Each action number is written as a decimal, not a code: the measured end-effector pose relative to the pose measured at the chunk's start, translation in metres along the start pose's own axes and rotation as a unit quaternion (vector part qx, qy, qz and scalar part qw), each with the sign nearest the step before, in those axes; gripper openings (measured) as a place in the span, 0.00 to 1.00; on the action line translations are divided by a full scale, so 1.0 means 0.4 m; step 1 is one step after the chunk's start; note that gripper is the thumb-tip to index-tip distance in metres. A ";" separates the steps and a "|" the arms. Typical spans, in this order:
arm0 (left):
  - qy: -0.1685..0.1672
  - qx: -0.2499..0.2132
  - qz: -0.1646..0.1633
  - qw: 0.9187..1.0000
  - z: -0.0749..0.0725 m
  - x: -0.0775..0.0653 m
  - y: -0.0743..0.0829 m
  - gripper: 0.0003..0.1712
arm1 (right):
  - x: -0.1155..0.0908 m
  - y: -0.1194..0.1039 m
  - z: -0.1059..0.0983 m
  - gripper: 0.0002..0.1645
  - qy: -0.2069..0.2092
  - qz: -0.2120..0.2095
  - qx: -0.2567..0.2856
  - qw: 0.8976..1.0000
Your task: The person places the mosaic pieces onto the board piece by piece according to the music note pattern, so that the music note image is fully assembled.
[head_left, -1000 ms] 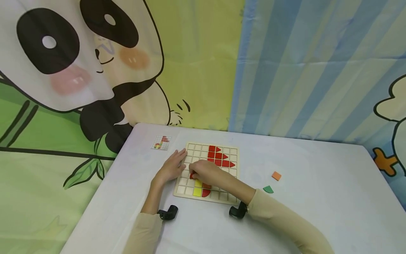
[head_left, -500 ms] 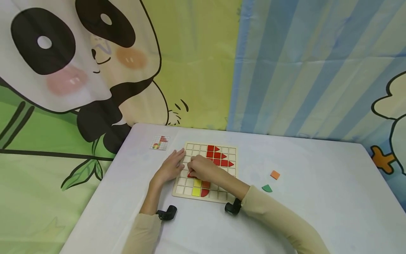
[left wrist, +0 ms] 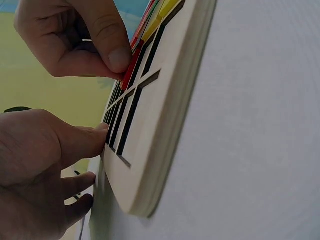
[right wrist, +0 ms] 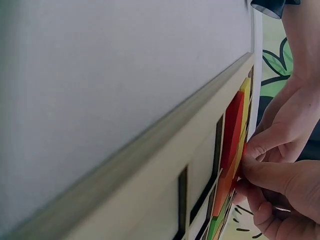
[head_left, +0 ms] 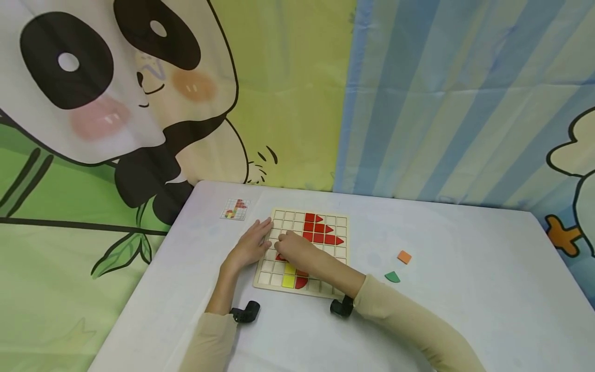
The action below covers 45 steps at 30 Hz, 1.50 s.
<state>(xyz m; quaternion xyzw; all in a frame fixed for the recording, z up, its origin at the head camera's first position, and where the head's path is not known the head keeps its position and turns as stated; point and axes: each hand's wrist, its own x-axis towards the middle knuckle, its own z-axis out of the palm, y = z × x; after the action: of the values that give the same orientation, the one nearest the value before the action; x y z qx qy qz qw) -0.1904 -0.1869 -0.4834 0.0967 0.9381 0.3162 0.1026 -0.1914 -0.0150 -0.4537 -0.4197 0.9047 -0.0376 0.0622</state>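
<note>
A pale wooden grid board holds red, yellow and orange tiles in its cells. My left hand lies along its left edge with fingers extended, and the thumb touches the rim in the left wrist view. My right hand reaches over the board from the right. Its thumb and finger pinch a small red tile low over cells on the left part. Yellow tiles and a rounded red tile sit in cells just below. Part of the tile pattern is hidden under the right hand and forearm.
A printed pattern card lies behind the board at the left. To the right on the white table are an orange square tile and a green quarter-round tile. A panda-printed curtain hangs behind the table.
My right hand shifts slightly around the same cells, with its fingertips staying at the red tile. The left hand stays at the board's edge.
</note>
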 end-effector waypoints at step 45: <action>-0.004 -0.014 -0.037 0.999 0.009 0.007 0.001 0.32 | -0.549 0.364 -0.001 0.19 0.148 0.223 0.135 0.954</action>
<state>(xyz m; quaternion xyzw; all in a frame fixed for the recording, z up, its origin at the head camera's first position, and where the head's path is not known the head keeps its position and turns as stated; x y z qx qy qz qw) -0.1919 -0.1839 -0.4864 0.0613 0.9362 0.3248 0.1193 -0.1609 0.2465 -0.4531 -0.1848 0.9608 -0.2066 -0.0096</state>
